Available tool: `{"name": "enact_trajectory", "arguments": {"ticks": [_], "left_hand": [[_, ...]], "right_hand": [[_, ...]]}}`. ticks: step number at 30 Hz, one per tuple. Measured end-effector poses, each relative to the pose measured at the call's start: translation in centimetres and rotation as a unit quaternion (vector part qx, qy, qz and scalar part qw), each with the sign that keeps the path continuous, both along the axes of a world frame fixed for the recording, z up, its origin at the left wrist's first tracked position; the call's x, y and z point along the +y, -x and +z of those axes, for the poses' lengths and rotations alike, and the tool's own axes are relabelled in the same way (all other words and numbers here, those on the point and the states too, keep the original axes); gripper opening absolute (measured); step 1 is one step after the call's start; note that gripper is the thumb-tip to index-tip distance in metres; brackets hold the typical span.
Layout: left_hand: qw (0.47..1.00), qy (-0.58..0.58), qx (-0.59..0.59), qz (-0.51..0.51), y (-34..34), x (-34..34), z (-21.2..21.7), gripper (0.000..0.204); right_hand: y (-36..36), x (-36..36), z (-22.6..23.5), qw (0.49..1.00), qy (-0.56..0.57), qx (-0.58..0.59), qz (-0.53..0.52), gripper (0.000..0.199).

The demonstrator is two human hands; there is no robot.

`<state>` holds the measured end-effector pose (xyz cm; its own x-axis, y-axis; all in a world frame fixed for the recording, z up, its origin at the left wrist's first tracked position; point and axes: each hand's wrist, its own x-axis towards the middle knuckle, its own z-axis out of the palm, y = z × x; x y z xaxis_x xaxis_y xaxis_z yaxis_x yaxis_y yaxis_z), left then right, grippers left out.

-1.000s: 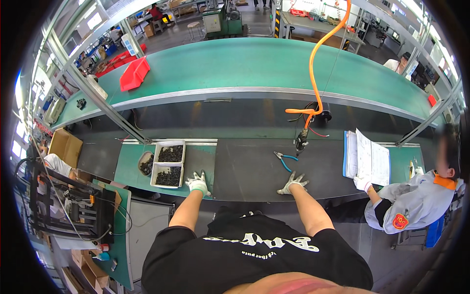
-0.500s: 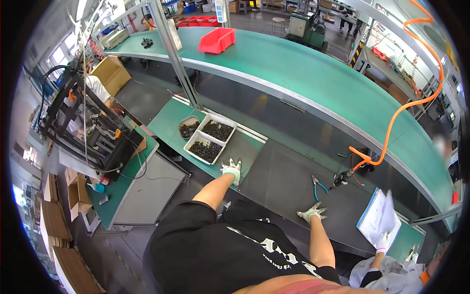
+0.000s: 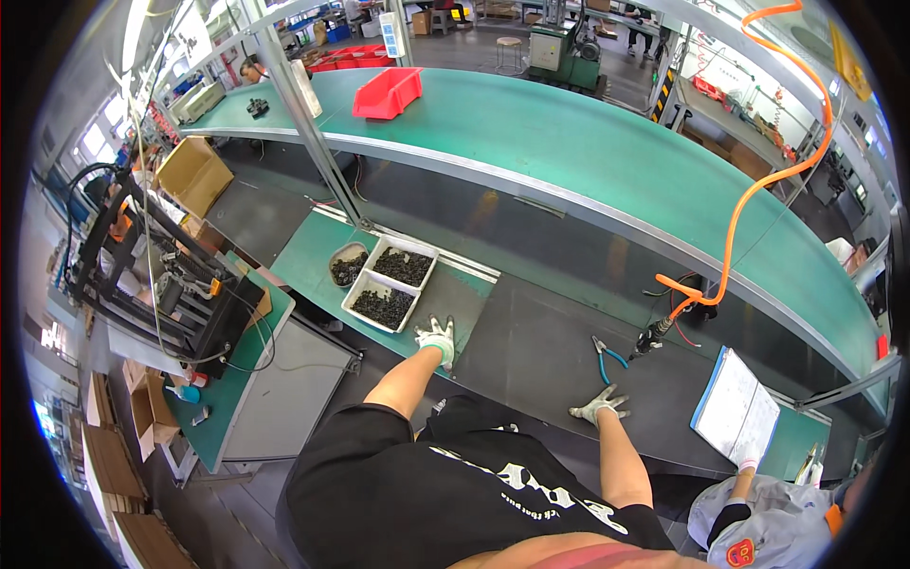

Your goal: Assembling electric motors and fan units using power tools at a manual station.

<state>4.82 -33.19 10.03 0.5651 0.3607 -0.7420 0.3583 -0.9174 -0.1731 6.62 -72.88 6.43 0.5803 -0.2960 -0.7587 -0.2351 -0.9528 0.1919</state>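
Note:
My left hand (image 3: 436, 341), in a pale work glove, rests on the green mat beside two white trays (image 3: 358, 314) of small black parts. Its fingers are spread and nothing is in them. A smaller tan tub (image 3: 336, 254) with more black parts sits left of the trays. On the dark worktop (image 3: 531, 332), my gloved right hand (image 3: 600, 406) lies near the front edge, fingers apart and holding nothing. Blue-handled pliers (image 3: 609, 357) lie just beyond it, jaws pointing away, apart from the hand.
A power screwdriver (image 3: 652, 338) on an orange coiled hose (image 3: 749, 213) sits past the pliers. At right, a co-worker's gloved hand (image 3: 748, 452) touches a blue clipboard of papers (image 3: 735, 403). A red bin (image 3: 387, 93) stands on the green conveyor (image 3: 531, 142). A black machine frame (image 3: 161, 284) is at left.
The co-worker's lifted page now lies flat, and that hand is at the clipboard's near edge. The whole view has shifted slightly; my hands stay spread on the worktop.

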Motion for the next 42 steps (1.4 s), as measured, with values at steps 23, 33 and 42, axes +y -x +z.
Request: {"name": "enact_trajectory", "arguments": {"ticks": [23, 33, 42], "left_hand": [[0.999, -0.037, -0.003, -0.028, -0.4, -0.1, -0.7, 0.146], [0.998, -0.046, 0.005, -0.039, -0.5, 0.2, -1.2, 0.147], [0.998, -0.046, 0.0, -0.052, -0.3, 0.4, -1.2, 0.148]], "right_hand": [[-0.4, -0.3, -0.6, 0.998, -0.006, 0.026, -0.05, 0.143], [-0.5, -0.2, -0.5, 0.999, -0.008, 0.025, -0.046, 0.143], [-0.2, -0.3, -1.1, 0.999, -0.003, 0.03, -0.041, 0.142]]}}
